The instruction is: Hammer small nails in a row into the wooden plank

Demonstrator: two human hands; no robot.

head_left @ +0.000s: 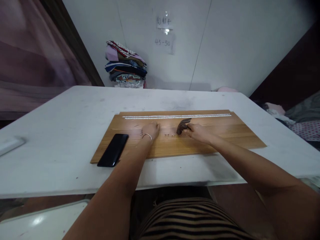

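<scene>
A long wooden board [225,131] lies on the white table [62,133]. My right hand [197,132] grips a dark hammer head [183,125] that rests on the board beside a short row of small nails [171,134]. My left hand [151,130], a bangle on its wrist, is curled with its fingers pressed to the board just left of the nails; whatever it pinches is too small to make out. Two pale strips [175,116] run along the board's far edge.
A black phone [113,149] lies on the board's left end. A pile of folded cloth [126,65] stands against the wall behind the table. A white object [10,144] sits at the table's left edge. Bedding shows at the right.
</scene>
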